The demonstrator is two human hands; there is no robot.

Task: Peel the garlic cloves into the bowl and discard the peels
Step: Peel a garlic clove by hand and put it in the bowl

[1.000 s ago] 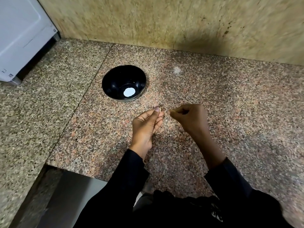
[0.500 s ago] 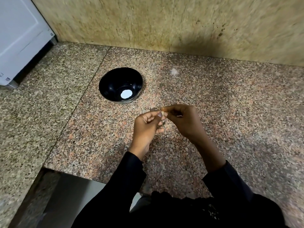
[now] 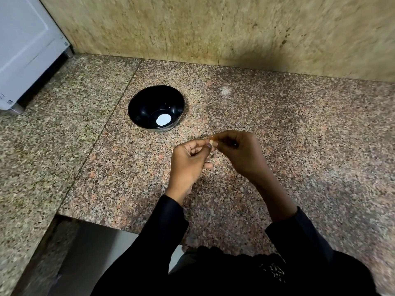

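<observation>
— What has moved since a second ago?

— The two hands were apart then, fingertips just short of each other; now they meet over the bench (image 3: 299, 135), the right hand (image 3: 239, 154) come across to the left hand (image 3: 188, 161), both pinching one small pale thing between them — the garlic clove (image 3: 211, 142), as far as I can tell; it is too small to say how much skin is on it.

— And how do the hands lie?

— Both curled; the left pinches the clove with thumb and forefinger, the right picks at its top with its fingertips.

— So which step is this?

— Peeling, I judge — skin being worked loose; the black bowl (image 3: 136, 107) stands just beyond the hands, near but apart, and I see only a white round patch at its bottom, no cloves.

— The next move?

— A firm hold by the left while the right strips the skin away; then the bare clove goes forward into the bowl, the peel kept out of it.
</observation>
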